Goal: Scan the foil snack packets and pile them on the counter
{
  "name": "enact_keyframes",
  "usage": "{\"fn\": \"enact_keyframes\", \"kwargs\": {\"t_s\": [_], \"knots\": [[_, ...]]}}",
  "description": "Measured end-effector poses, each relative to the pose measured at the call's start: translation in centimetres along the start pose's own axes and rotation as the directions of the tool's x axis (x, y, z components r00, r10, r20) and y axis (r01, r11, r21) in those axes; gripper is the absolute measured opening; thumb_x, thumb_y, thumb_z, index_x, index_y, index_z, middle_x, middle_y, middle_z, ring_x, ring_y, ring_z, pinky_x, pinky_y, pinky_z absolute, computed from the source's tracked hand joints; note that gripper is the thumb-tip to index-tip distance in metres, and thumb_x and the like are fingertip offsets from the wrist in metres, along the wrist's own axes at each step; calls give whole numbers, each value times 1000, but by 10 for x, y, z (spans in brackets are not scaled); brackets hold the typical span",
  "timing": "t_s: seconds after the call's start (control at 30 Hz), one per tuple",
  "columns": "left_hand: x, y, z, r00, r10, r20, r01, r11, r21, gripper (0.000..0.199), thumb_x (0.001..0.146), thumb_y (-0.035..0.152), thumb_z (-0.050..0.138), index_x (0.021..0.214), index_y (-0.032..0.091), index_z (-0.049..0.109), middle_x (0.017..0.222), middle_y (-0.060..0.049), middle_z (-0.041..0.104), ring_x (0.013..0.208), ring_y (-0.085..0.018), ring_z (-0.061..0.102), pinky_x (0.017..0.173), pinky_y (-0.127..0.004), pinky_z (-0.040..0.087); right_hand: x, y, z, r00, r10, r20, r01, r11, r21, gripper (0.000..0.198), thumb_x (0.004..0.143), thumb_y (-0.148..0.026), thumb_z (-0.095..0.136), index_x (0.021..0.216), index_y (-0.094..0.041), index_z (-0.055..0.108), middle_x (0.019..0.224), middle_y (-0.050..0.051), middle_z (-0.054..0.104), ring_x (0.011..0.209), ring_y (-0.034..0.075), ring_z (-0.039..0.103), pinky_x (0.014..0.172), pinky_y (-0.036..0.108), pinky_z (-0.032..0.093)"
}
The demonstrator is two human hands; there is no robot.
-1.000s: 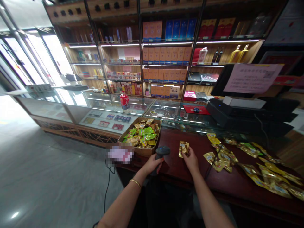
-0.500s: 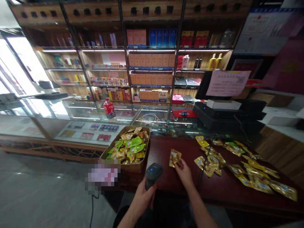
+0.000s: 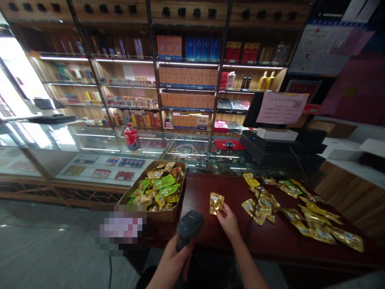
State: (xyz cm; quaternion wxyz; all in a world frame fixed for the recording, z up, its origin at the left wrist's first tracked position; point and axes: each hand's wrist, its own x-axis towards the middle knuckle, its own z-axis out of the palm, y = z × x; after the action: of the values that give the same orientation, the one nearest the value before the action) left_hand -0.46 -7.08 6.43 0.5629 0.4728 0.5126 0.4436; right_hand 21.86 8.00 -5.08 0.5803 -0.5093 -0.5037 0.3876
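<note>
My left hand (image 3: 175,257) is wrapped round the handle of a dark barcode scanner (image 3: 190,224), its head tilted up toward the right. Between the fingertips of my right hand (image 3: 227,221), by its lower right corner, is a gold foil snack packet (image 3: 216,203) with a small pale label. The packet is just right of the scanner, over the dark red table (image 3: 198,188). A cardboard box (image 3: 168,216) full of green and gold packets (image 3: 165,182) stands left of the scanner. To the right of my right hand, several loose gold packets (image 3: 261,206) lie scattered.
More gold packets (image 3: 319,224) spread along the table's right side. Behind are a glass display counter (image 3: 150,138), a red bottle (image 3: 132,137), a mouse (image 3: 229,145) on a red mat, and a monitor with a pink paper (image 3: 282,107). Stocked shelves line the wall.
The gold packet has turned, its labelled face now more upright toward me. The scanner's blue light no longer shows. The whole view has shifted slightly, with most things appearing further left.
</note>
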Motion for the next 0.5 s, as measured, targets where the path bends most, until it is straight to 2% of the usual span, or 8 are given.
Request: {"fn": "enact_keyframes", "kwargs": {"t_s": [0.13,0.27,0.4,0.5], "knots": [[3,-2,0,1000,25,3,-25,1000,-17,39,79,58,68,81,20,56,44,6,50,31,-10,42,35,-22,26,1,7,3,999,48,-20,-48,998,28,52,70,-40,72,117,-18,66,106,12,80,97,28,78,87,41,63],[29,-10,-2,998,66,-6,-66,998,19,40,79,56,69,90,19,58,43,9,48,30,-9,40,34,-20,27,5,8,3,993,111,-51,-109,993,40,53,70,-42,76,116,-18,66,108,10,79,100,28,76,87,41,62],[67,-27,-6,998,60,11,-61,996,70,40,79,55,69,91,19,56,42,10,47,28,-9,38,32,-19,25,20,-7,0,975,222,4,-222,975,18,31,87,-33,75,111,-16,67,99,4,76,85,19,74,77,36,62],[86,-39,-9,998,42,56,-44,999,23,41,80,58,67,84,21,52,39,9,48,28,-9,39,32,-19,24,39,-34,17,959,274,71,-274,962,-4,24,97,-33,66,113,-16,66,98,2,72,76,14,70,65,29,60]]}}
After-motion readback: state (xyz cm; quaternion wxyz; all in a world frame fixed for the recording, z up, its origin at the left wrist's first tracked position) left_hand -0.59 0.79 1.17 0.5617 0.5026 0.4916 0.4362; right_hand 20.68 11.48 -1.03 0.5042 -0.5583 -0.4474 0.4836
